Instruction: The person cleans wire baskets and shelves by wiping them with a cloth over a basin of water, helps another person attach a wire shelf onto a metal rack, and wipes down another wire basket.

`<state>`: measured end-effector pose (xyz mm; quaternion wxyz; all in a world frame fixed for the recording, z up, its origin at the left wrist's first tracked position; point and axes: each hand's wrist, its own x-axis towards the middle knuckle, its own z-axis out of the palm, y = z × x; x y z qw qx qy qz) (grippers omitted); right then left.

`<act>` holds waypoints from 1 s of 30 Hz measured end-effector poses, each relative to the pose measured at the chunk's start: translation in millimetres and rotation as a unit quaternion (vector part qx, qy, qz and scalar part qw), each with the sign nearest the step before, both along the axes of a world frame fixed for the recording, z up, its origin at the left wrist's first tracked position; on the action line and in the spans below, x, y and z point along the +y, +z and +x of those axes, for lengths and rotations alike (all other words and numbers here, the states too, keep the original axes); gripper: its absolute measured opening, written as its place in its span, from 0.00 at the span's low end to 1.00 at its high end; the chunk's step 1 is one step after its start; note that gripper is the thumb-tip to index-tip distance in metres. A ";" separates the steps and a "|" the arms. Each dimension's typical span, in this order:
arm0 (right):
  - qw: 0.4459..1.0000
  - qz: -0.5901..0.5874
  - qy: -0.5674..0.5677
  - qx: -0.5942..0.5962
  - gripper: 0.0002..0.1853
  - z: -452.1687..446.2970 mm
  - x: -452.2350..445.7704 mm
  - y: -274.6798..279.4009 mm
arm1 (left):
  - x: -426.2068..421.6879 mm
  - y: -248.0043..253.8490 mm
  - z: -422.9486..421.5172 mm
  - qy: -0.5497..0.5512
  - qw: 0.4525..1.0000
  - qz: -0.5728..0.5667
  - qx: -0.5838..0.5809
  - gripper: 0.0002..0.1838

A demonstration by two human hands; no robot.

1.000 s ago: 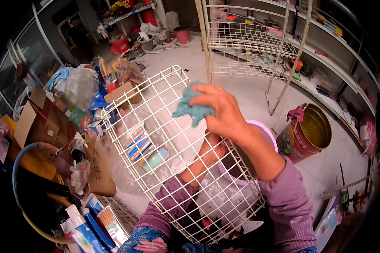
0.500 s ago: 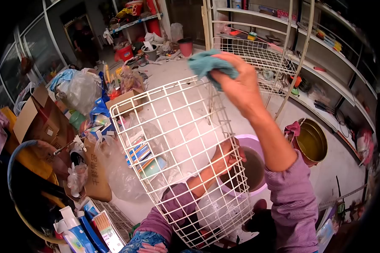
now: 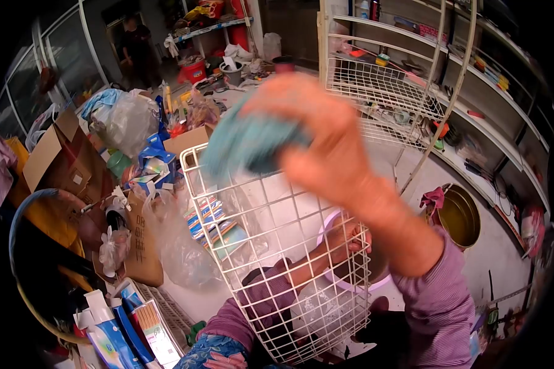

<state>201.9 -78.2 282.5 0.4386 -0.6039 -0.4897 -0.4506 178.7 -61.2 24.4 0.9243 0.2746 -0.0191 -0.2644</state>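
White-coated wire makes up the shallow basket (image 3: pixel 279 253), which is tilted up in front of the person's body, over the floor, its open grid letting the clear plastic bag (image 3: pixel 188 261) and the small packets (image 3: pixel 210 220) beyond show through. It looks light for its size and stiff along the rim, though the thin wires would probably flex a little under a hard push; if damp, the coating could be slippery. Its rim or a side wall, where several wires cross, seems the surest place to take hold.

That is roughly where the left hand (image 3: pixel 351 238) has it: fingers curled closed around the wires of the right side, near the lavender basin (image 3: pixel 381 283). The left forearm runs up from the lower left behind the grid, its purple sleeve (image 3: pixel 261 295) visible through the squares.

The right hand (image 3: pixel 320 138) is raised high, wrist bent and fingers bunched over a teal cloth (image 3: pixel 249 138) — soft, limp and easily folded, best gripped in a wad. Hand and cloth are both blurred, and they cover the basket's upper right corner; whether the cloth touches the wire, I cannot tell. The right forearm slants up from the lower right, its sleeve pushed back towards the elbow.
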 end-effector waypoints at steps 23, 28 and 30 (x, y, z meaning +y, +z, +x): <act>0.929 -0.366 -0.058 -0.028 0.03 -53.6 43.6 -62.5 | -6.0 -0.6 -11.1 -0.008 1.000 -0.008 -0.012 0.24; 0.932 -0.353 0.043 0.074 0.10 -101.2 9.9 -92.9 | -6.3 2.5 -14.8 -0.006 1.000 -0.011 -0.020 0.25; 0.935 -0.332 0.064 0.111 0.14 -116.6 -2.8 -108.8 | -6.0 3.9 -17.2 -0.007 1.000 -0.013 -0.020 0.25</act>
